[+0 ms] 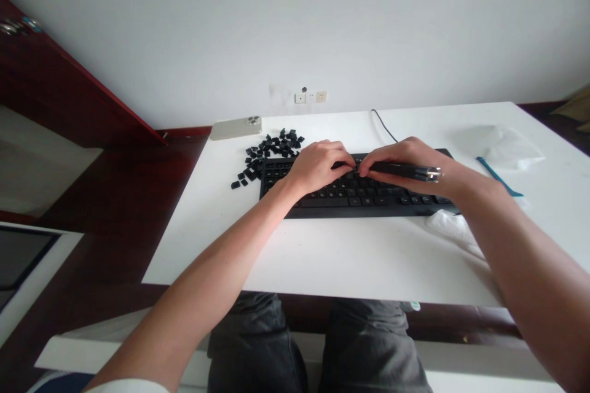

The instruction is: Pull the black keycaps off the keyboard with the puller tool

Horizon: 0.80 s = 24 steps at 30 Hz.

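Observation:
A black keyboard (332, 202) lies across the white table, with keycaps gone from much of its left part. Over its upper middle, my left hand (320, 164) has thumb and fingertips drawn together at the keys; whatever they may pinch is hidden. My right hand (408, 156) grips a slim black-handled tool (401, 170) with a shiny metal end towards the wrist. Its thin metal tip meets the keyboard between the two hands' fingertips. Loose black keycaps (276, 146) lie in a pile beyond the keyboard's left corner.
A phone (235, 128) rests at the table's far left. To the right are a blue stick-like tool (500, 177), a clear plastic bag (514, 147) and a crumpled white cloth (454, 228). The keyboard's cable (383, 124) runs towards the wall.

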{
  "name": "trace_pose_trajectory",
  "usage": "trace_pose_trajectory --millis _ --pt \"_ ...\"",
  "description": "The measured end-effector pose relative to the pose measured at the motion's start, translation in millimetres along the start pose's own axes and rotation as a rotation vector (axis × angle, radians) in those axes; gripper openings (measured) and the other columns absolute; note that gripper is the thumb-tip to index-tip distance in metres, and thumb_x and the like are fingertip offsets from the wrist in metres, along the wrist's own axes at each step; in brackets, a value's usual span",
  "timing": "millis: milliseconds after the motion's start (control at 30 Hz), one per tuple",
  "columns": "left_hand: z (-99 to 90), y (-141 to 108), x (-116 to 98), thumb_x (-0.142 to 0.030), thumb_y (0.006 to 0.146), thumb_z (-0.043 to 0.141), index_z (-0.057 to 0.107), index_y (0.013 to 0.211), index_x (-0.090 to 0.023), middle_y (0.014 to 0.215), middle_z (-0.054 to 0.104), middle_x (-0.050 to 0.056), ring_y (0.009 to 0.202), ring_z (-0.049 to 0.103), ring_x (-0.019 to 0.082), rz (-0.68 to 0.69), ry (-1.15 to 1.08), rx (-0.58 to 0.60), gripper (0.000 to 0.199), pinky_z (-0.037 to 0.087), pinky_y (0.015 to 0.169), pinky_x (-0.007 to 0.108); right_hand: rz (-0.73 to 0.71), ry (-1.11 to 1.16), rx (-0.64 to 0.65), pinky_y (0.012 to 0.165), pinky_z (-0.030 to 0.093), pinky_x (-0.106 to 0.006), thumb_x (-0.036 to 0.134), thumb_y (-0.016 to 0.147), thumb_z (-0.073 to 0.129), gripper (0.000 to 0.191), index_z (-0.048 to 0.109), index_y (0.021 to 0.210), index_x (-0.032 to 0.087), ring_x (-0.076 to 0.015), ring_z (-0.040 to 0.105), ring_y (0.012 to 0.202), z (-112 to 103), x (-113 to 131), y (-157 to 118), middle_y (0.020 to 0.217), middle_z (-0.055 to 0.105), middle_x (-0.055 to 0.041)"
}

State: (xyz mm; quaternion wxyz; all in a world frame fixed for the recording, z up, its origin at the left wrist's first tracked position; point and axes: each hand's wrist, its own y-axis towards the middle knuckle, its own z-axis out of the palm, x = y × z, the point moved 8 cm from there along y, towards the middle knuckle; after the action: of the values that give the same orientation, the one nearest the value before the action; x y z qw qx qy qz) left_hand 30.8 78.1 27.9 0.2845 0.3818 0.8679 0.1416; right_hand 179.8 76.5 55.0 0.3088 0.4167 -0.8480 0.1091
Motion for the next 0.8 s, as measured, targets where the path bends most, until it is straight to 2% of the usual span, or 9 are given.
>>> trace_pose_trajectory --millis 133,300,433,533,667,800 --pt "-1.0 -0.6 5.6 -0.014 0.101 0.063 0.08 0.103 -0.025 0.105 0.079 0.001 0.101 0.072 0.019 -0.015 -0.048 0.001 0.02 0.055 0.092 0.036 -0.027 -0.048 -0.048 0.084 0.052 -0.043 0.044 0.1 0.062 0.021 0.08 0.106 0.035 -0.0253 0.072 0.082 2.3 5.9 1.1 0.1 0.081 -0.0014" --pt "0.2 -1.0 3.2 -0.008 0.097 0.059 0.08 0.109 -0.027 0.108 0.076 0.001 0.103 0.07 0.02 -0.05 -0.062 0.02 0.03 0.055 0.095 0.036 0.021 -0.07 -0.124 0.079 0.052 -0.045 0.053 0.099 0.06 0.027 0.079 0.103 0.034 -0.0286 0.071 0.081 -0.8 11.4 3.3 0.096 0.08 -0.0052" --pt "3.4 -0.4 1.4 -0.022 0.099 0.069 0.081 0.107 -0.027 0.106 0.074 0.002 0.102 0.07 0.021 -0.062 -0.057 0.039 0.015 0.055 0.096 0.038 0.034 -0.076 -0.167 0.078 0.051 -0.045 0.05 0.098 0.059 0.028 0.079 0.101 0.03 -0.0301 0.071 0.082 -2.8 13.2 5.0 0.095 0.08 -0.0083" --pt "4.9 0.1 1.2 -0.021 0.099 0.071 0.081 0.102 -0.026 0.106 0.074 0.002 0.099 0.069 0.021 -0.088 -0.039 0.016 0.011 0.055 0.093 0.038 0.035 -0.088 -0.209 0.078 0.05 -0.043 0.043 0.097 0.06 0.025 0.078 0.1 0.027 -0.0282 0.07 0.082 -4.6 10.0 5.4 0.094 0.079 -0.0082" --pt "5.2 -0.7 -0.8 -0.025 0.098 0.075 0.079 0.109 -0.026 0.113 0.075 0.003 0.106 0.068 0.024 -0.141 0.002 -0.028 0.013 0.054 0.096 0.041 0.022 -0.084 -0.224 0.082 0.049 -0.042 0.037 0.094 0.062 0.02 0.078 0.101 0.027 -0.0277 0.069 0.087 -4.5 6.4 5.4 0.098 0.079 -0.0083" --pt "8.5 -1.4 0.5 -0.024 0.097 0.076 0.078 0.103 -0.026 0.119 0.076 0.001 0.107 0.072 0.022 -0.219 -0.085 -0.028 0.006 0.056 0.096 0.038 -0.006 -0.042 -0.222 0.081 0.047 -0.04 0.033 0.087 0.07 0.018 0.077 0.102 0.03 -0.0276 0.067 0.087 -3.9 6.8 5.4 0.098 0.078 -0.0071"
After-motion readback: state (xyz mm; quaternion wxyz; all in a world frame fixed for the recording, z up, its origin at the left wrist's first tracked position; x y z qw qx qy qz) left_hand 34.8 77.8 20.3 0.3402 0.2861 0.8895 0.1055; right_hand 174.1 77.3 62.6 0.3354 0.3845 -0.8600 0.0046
